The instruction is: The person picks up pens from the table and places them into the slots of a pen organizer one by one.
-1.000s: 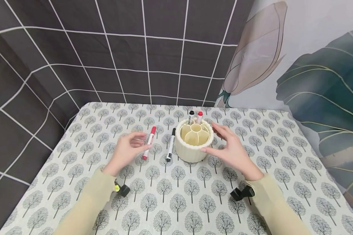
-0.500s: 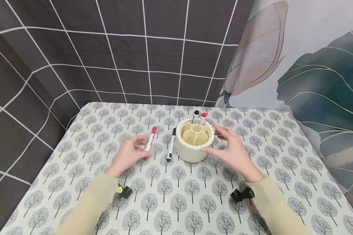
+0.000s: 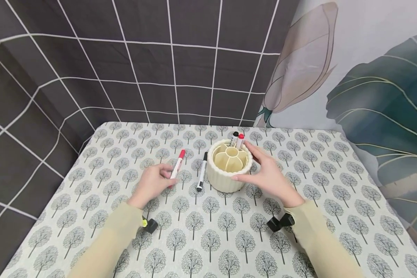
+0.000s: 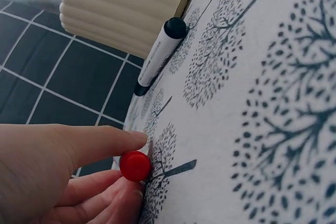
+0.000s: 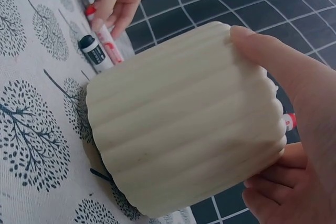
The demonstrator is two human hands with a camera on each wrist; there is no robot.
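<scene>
In the head view my left hand (image 3: 153, 183) pinches a red-capped whiteboard marker (image 3: 177, 166) between thumb and fingers, low over the cloth. Its round red end (image 4: 135, 166) faces the left wrist camera. My right hand (image 3: 269, 175) grips the cream ribbed pen holder (image 3: 226, 180) near its rim, thumb on the near side and fingers round the far right. Petal-shaped compartments divide the holder. A black marker (image 3: 234, 139) and a red marker (image 3: 240, 141) stand tilted in it at the back. Between left hand and holder lies a black-capped whiteboard marker (image 3: 202, 172).
A tree-patterned cloth (image 3: 194, 239) covers the table. Behind it hangs a dark curtain with a white grid (image 3: 191, 65), and a floral curtain (image 3: 375, 96) hangs at the right. Black wrist cameras (image 3: 280, 222) sit at both sleeves.
My left thumb and fingers have closed on the red marker. My right hand has moved left, tighter against the holder. The two markers in the holder have tipped to the right.
</scene>
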